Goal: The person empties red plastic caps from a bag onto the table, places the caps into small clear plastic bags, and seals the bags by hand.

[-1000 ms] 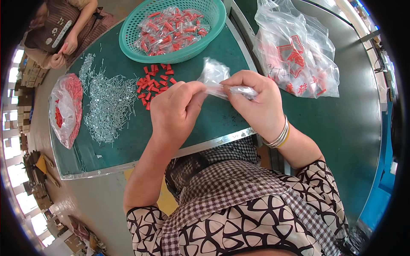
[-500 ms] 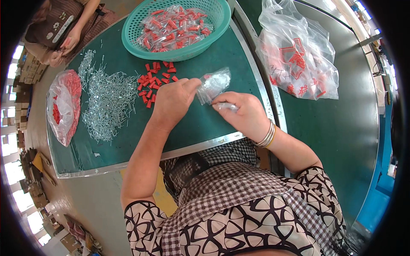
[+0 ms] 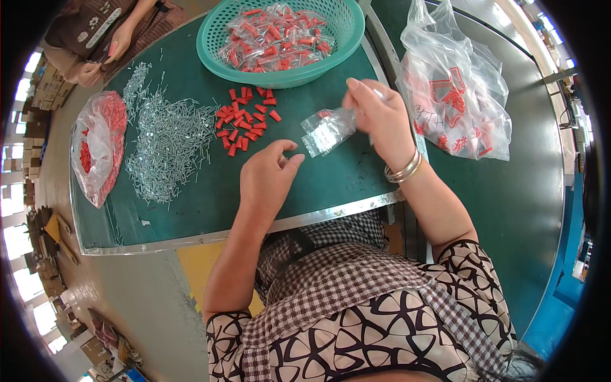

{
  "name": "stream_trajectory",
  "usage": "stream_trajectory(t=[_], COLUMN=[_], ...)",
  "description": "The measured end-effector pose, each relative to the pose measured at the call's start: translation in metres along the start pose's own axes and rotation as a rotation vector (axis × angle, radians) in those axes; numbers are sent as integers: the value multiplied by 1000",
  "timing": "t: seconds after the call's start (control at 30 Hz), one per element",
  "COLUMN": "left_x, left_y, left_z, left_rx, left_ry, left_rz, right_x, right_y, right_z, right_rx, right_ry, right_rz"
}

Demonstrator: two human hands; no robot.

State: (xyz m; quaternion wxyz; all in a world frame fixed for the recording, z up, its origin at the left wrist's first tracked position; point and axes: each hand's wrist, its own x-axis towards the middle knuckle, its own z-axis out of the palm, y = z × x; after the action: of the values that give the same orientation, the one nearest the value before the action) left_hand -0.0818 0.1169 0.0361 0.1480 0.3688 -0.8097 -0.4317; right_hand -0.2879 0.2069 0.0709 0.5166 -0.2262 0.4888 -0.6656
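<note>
- Far left: clear bag [image 3: 100, 153], mouth open, red pieces inside.
- Next: loose heap of silver screws [image 3: 168, 149] on the green tabletop [image 3: 219, 207].
- Then: small cluster of loose red plugs [image 3: 245, 121].
- Left hand [image 3: 270, 175]: thumb and index apart, nothing between them; near packet.
- Behind: green perforated basket [image 3: 280, 78], many clear packets with red plugs inside.
- Centre: clear packet [image 3: 326, 135] between the hands, over tabletop; shiny, red bit near its far edge.
- Right hand [image 3: 382, 121]: fingers curled at packet's right end; cannot tell whether gripping it.
- Right: large clear bag [image 3: 480, 95], red print, reddish contents blurred.
</note>
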Motion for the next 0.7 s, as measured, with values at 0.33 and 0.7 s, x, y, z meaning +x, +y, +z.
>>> stream_trajectory(t=[0.33, 0.7], left_x=[23, 23], left_y=[6, -3], left_z=[39, -9], left_rx=[41, -371], left_ry=[194, 279], left_rz=[235, -105], right_x=[-16, -43], right_y=[19, 10], right_z=[-13, -12], right_rx=[-1387, -477], right_ry=[123, 270], right_rz=[-234, -202])
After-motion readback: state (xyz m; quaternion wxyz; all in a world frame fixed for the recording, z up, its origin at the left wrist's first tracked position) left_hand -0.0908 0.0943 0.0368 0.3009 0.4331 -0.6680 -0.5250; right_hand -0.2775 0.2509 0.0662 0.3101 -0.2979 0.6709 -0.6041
